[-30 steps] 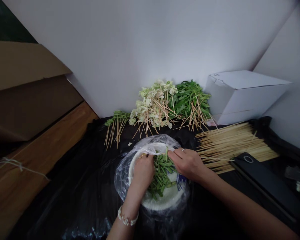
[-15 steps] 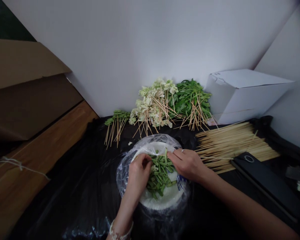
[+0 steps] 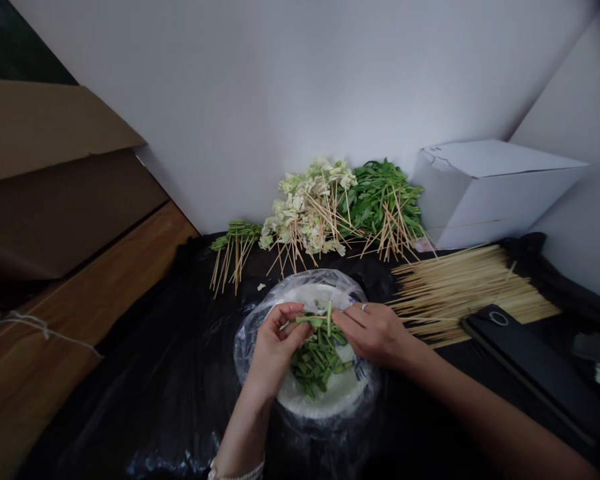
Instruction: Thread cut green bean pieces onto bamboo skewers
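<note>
A plastic-covered white bowl (image 3: 325, 408) holds a heap of cut green bean pieces (image 3: 320, 363). Over it, my left hand (image 3: 277, 340) pinches one green bean piece (image 3: 307, 321) between thumb and fingers, lying sideways. Just to the right, my right hand (image 3: 375, 331) is closed on a thin bamboo skewer, mostly hidden by the fingers. An upright bean piece (image 3: 329, 317) sits at the skewer's front, by my right fingertips. The two bean pieces are close together; whether the skewer has entered the left one I cannot tell.
Skewered green beans (image 3: 237, 233), pale leafy vegetable skewers (image 3: 300, 207) and leafy green skewers (image 3: 385, 193) lie along the wall. Loose bamboo skewers (image 3: 460, 287) and a dark phone (image 3: 525, 367) are at right. A white box (image 3: 510, 193) and a cardboard box (image 3: 60, 207) flank the black plastic sheet (image 3: 170, 373).
My left hand has brought a green bean piece up from the heap to the skewer front. My right hand keeps its hold, nearly in the same place.
</note>
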Demonstrator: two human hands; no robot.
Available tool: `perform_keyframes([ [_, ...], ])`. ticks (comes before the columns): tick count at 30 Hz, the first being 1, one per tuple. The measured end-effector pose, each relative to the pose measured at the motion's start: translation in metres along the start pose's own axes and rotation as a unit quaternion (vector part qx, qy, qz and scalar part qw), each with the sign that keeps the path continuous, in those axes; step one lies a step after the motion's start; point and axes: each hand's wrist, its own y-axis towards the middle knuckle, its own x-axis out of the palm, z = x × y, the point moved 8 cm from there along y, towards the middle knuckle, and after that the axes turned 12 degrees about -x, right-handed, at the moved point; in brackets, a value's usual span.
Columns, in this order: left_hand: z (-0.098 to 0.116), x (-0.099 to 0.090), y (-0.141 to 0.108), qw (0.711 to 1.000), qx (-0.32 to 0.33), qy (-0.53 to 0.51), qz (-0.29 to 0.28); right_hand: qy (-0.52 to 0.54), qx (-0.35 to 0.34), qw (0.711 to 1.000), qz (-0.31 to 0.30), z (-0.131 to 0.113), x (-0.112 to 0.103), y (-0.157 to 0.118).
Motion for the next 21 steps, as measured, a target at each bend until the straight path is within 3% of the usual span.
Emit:
perform_keyframes([
  [3,-0.007,-0.004,0.002,0.998,-0.021,-0.053,0.011,-0.003,0.001,1.000,0.004,0.000,-0.001,0.000],
  [5,-0.005,-0.008,0.003,0.998,-0.001,-0.055,0.037,-0.001,0.001,1.000,0.006,0.000,-0.002,0.001],
  [9,0.008,-0.013,-0.002,0.990,0.078,0.052,0.104,-0.006,0.006,1.000,0.004,0.001,-0.002,0.001],
  [15,0.023,-0.014,-0.014,0.953,0.163,0.186,0.173,-0.021,0.038,0.999,0.011,0.006,-0.002,-0.001],
  [21,0.024,-0.017,-0.016,0.936,0.179,0.233,0.192,-0.021,0.048,0.998,0.046,0.008,-0.009,-0.002],
])
